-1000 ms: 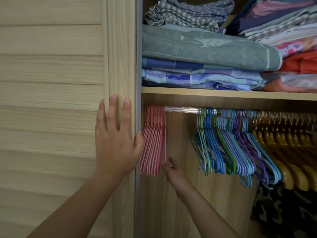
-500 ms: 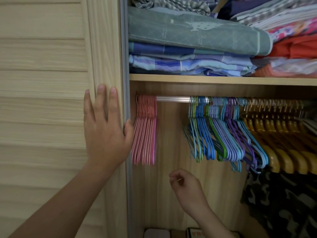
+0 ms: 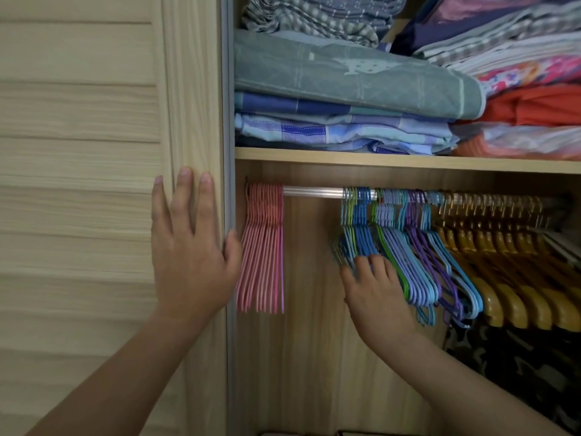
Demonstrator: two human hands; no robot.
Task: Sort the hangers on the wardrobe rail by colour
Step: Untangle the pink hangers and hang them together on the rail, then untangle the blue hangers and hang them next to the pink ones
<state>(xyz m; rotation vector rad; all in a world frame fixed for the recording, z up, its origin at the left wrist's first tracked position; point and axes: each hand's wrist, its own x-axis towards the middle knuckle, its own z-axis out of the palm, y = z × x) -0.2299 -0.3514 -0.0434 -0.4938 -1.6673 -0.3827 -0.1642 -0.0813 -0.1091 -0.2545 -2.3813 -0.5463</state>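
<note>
- Rail (image 3: 312, 192) runs 9-to-3 under the shelf (image 3: 377, 158); one bare stretch between the two hanger groups.
- Pink hangers (image 3: 262, 247): one tight bunch at the rail's 9 o'clock end, too packed to count, long axes hanging toward 6.
- Mixed hangers (image 3: 408, 247) (blue, green, purple): one unsorted cluster at 3 o'clock of the gap, bottoms splayed toward 4.
- Yellow hangers (image 3: 503, 278): one row further to 3, partly blurred.
- My left hand (image 3: 188, 256): flat, fingers straight, pressed on the wardrobe door (image 3: 94, 152) edge, holding nothing.
- My right hand (image 3: 375, 291): fingers spread, touching the cluster's leftmost blue hangers; no grip visible.
- Folded linens (image 3: 345, 73) stacked on the shelf, at 12.
</note>
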